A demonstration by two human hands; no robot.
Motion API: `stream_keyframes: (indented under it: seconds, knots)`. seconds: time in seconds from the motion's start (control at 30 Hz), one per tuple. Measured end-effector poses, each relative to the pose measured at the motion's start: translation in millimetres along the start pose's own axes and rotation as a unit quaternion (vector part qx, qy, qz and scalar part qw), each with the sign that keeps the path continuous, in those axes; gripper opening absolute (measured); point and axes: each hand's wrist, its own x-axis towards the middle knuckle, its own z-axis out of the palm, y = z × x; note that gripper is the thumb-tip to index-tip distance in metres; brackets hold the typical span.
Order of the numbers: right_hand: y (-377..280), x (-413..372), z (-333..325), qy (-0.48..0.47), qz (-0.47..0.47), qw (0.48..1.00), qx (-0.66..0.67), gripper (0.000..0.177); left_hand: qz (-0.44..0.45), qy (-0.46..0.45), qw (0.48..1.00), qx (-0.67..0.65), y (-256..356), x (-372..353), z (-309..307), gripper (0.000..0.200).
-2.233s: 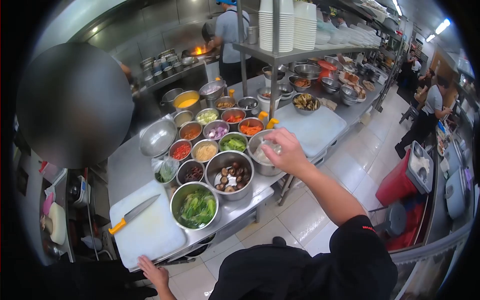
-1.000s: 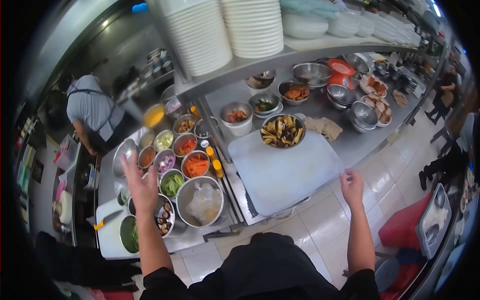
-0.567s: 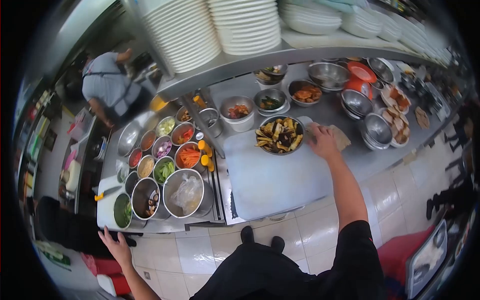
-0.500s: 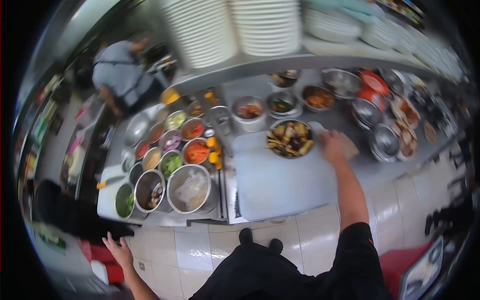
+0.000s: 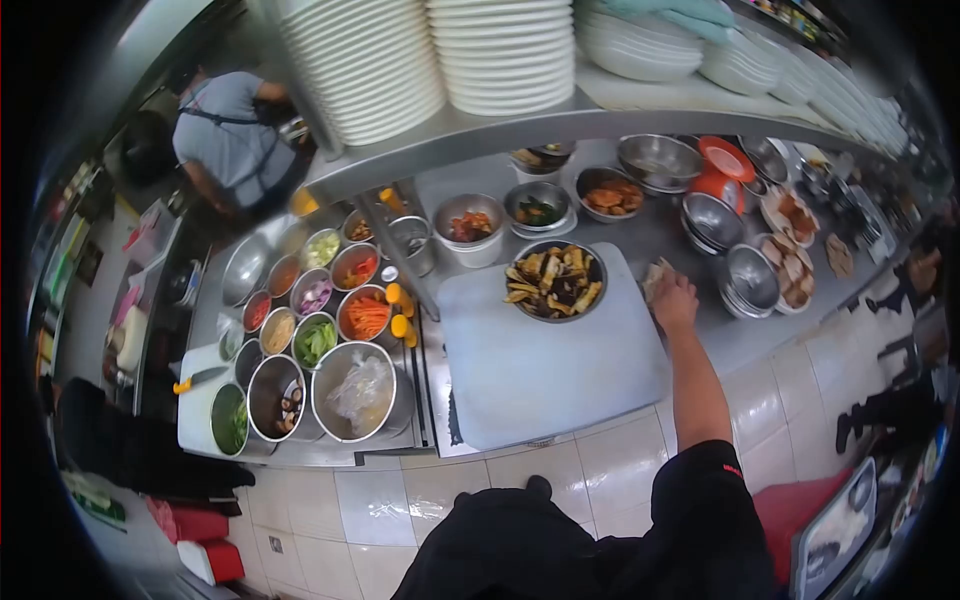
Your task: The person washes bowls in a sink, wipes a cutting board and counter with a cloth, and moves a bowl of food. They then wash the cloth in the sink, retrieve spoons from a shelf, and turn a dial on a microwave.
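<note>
My right hand [image 5: 676,300] is on the steel counter, just off the right edge of the white cutting board [image 5: 550,375]. Its fingers are closed on a crumpled, light brown cloth [image 5: 655,276], partly hidden under them. On the board's upper part stands a metal bowl of browned, fried-looking strips [image 5: 556,281], to the left of this hand. My left hand is out of the picture.
Metal containers of cut vegetables, including carrot strips [image 5: 366,317], stand at left. A knife [image 5: 205,379] lies beyond them. Stacked bowls [image 5: 750,279] sit at right. A shelf with plates [image 5: 503,55] overhangs the counter. Another person [image 5: 235,135] works at upper left.
The cloth has gone from the right of my right hand to its left, and that hand has shifted off the board's edge. My left hand has left the view at the bottom left.
</note>
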Motion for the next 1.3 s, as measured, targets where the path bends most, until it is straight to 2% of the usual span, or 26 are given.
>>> stream_keyframes:
  seconds: [0.17, 0.33, 0.43, 0.53, 0.63, 0.73, 0.83, 0.97, 1.03, 1.07, 1.17, 1.2, 1.23, 1.3]
  knots:
    - [-2, -27, -27, -0.036, 0.005, 0.999, 0.009, 0.037, 0.157, -0.121, 0.98, -0.026, 55, 37, 11, 0.044]
    - [17, -50, -32, -0.048, 0.004, 0.999, -0.018, 0.038, 0.242, -0.211, 0.946, -0.039, 92, 99, 3, 0.038]
    - [26, -66, -42, -0.06, 0.042, 0.997, -0.023, 0.037, 0.284, -0.257, 0.924, -0.023, 107, 131, 9, 0.035]
    - [35, -78, -40, -0.05, 0.066, 0.997, 0.003, 0.033, 0.359, -0.297, 0.883, 0.06, 115, 149, 24, 0.034]
    - [25, -85, -48, -0.037, 0.068, 0.997, -0.001, 0.033, 0.447, -0.322, 0.812, 0.191, 119, 155, 28, 0.034]
    - [14, -75, -54, -0.058, 0.072, 0.996, -0.006, 0.035, 0.421, -0.319, 0.836, 0.152, 128, 133, 8, 0.039]
    - [24, -50, -37, -0.071, 0.054, 0.995, -0.049, 0.036, 0.4, -0.324, 0.855, 0.056, 186, 54, -49, 0.044]
    - [22, -16, -27, -0.099, 0.04, 0.994, -0.008, 0.037, 0.424, -0.353, 0.833, -0.045, 289, -57, -132, 0.049]
    - [31, 5, -7, -0.088, 0.027, 0.996, 0.017, 0.04, 0.441, -0.377, 0.81, -0.089, 333, -93, -145, 0.052]
    - [32, 12, -3, -0.093, 0.0, 0.996, -0.007, 0.042, 0.447, -0.361, 0.802, -0.165, 351, -100, -135, 0.057]
    - [32, 27, -6, -0.111, -0.022, 0.993, 0.041, 0.044, 0.544, -0.257, 0.792, -0.106, 420, -146, -137, 0.054]
    - [33, 29, -6, -0.104, -0.018, 0.992, 0.074, 0.045, 0.535, -0.215, 0.816, -0.046, 442, -162, -136, 0.05]
    - [33, 29, -6, -0.108, -0.009, 0.99, 0.092, 0.044, 0.591, -0.118, 0.798, -0.013, 456, -173, -128, 0.049]
    - [30, 27, -22, -0.116, 0.006, 0.985, 0.127, 0.044, 0.679, 0.078, 0.728, 0.05, 484, -188, -104, 0.046]
